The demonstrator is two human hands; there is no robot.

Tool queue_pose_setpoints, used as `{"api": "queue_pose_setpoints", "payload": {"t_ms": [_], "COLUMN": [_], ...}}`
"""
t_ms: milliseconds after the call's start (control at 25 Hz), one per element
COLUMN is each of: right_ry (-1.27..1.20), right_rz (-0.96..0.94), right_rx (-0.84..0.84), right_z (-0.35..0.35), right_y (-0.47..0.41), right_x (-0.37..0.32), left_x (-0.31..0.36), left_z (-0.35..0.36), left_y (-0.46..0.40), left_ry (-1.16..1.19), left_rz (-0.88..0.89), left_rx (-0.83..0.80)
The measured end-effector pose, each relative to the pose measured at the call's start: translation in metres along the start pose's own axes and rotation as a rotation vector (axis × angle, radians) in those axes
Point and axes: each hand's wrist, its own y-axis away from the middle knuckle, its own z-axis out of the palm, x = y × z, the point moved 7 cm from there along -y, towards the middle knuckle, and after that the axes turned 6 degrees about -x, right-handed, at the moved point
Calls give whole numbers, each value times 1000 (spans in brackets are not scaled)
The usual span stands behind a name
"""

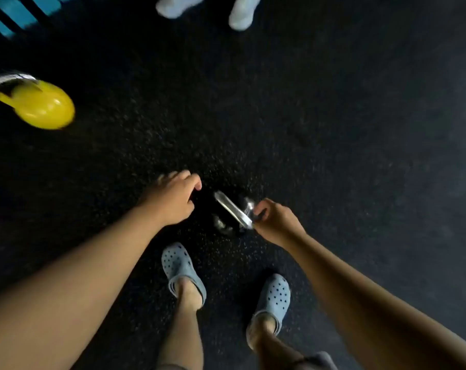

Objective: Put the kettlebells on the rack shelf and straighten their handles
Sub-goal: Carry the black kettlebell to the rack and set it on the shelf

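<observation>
A black kettlebell with a shiny steel handle stands on the dark floor just ahead of my feet. My right hand is closed around the near end of that handle. My left hand hovers at the kettlebell's left side with fingers curled, and I cannot tell whether it touches the body. A yellow kettlebell with a steel handle lies tilted on the floor at the far left. No rack shelf is in view.
The speckled black rubber floor fills the view. Another person's white shoes stand at the top centre. Blue and black stripes show at the top left. My feet wear light blue clogs.
</observation>
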Motion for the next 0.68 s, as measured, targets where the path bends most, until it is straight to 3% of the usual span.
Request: {"api": "queue_pose_setpoints", "payload": {"t_ms": [280, 400, 480, 560, 680], "right_ry": [136, 128, 147, 172, 221], "right_rz": [98, 24, -18, -41, -108], "right_rx": [3, 38, 27, 22, -13], "right_z": [115, 117, 110, 91, 51], "right_y": [-134, -153, -150, -148, -153], "right_x": [75, 70, 54, 27, -37], "left_x": [-5, -1, -7, -28, -66], "left_z": [162, 167, 164, 153, 120], "left_y": [-144, -167, -168, -157, -131], "left_ry": [-129, -45, 48, 157, 397], "left_rz": [143, 262, 324, 291, 184], "left_rx": [-192, -127, -213, -272, -227]}}
